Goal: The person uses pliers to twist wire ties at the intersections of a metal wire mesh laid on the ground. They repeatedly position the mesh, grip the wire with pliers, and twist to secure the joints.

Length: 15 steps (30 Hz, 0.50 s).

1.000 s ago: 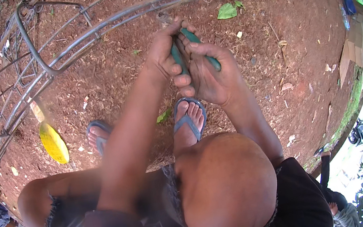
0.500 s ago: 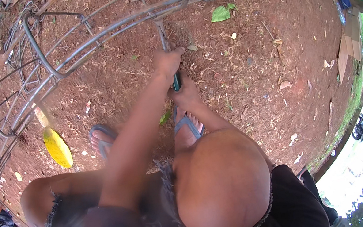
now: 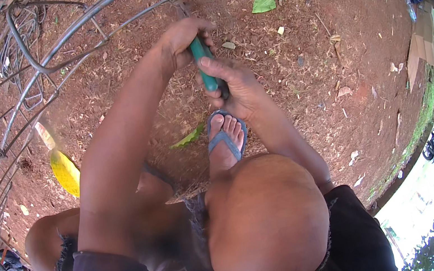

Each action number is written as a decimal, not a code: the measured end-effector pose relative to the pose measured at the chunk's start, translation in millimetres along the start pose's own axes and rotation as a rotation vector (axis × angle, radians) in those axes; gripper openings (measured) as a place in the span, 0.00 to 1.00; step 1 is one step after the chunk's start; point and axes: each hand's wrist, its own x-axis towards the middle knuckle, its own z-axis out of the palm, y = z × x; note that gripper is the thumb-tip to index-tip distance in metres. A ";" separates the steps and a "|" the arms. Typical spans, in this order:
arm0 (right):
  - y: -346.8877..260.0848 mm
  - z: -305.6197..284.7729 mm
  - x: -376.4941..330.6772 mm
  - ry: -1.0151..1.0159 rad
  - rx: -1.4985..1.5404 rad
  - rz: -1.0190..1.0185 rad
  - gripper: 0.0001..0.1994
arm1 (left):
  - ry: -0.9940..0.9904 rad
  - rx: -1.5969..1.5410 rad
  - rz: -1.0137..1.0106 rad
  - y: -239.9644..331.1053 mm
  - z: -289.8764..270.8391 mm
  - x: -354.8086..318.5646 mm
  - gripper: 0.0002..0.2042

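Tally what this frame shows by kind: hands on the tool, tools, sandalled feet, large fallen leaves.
Hands, left hand and right hand: 2
Green-handled metal tool: 1
Blue rubber sandal on foot: 1
Leaves, yellow, green: 2
Total: 6

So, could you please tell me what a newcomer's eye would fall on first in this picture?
First, the two hands at top centre: the left hand and right hand both grip a green-handled tool, held against a grey metal wire frame that lies on the red dirt. Below them a foot in a blue sandal rests on the ground, and a yellow leaf lies to the left.
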 end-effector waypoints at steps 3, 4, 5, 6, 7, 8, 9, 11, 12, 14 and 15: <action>38.4 -26.5 23.9 -0.104 0.241 -0.010 0.23 | -0.065 -0.076 0.034 -24.1 -7.8 8.3 0.09; 51.0 -35.1 32.6 -0.144 0.383 0.013 0.25 | -0.089 -0.125 0.031 -35.9 -10.9 9.6 0.10; 66.1 -57.2 48.4 -0.275 0.432 0.017 0.30 | -0.122 -0.173 0.032 -46.8 -14.0 14.4 0.11; 74.5 -63.7 55.6 -0.353 0.483 -0.014 0.31 | -0.148 -0.220 0.035 -56.2 -19.0 20.5 0.12; 79.8 -68.5 62.4 -0.431 0.532 -0.046 0.32 | -0.149 -0.219 0.050 -65.5 -21.6 32.3 0.13; 85.3 -66.8 63.0 -0.508 0.590 -0.064 0.32 | -0.184 -0.233 0.074 -67.3 -25.4 33.0 0.13; 87.1 -67.9 63.9 -0.545 0.643 -0.052 0.28 | -0.219 -0.248 0.099 -67.9 -29.1 34.5 0.12; 77.9 -68.3 64.6 -0.469 0.557 0.043 0.22 | -0.249 -0.246 0.094 -60.5 -30.9 29.8 0.11; 72.4 -66.3 63.4 -0.432 0.510 0.087 0.20 | -0.229 -0.261 0.084 -63.2 -33.5 29.4 0.11; 70.2 -63.7 59.2 -0.203 0.208 0.018 0.16 | -0.197 -0.290 0.071 -67.7 -34.2 25.7 0.11; 68.1 -62.2 56.7 -0.087 0.056 -0.022 0.14 | -0.094 -0.346 0.185 -69.6 -24.4 23.7 0.14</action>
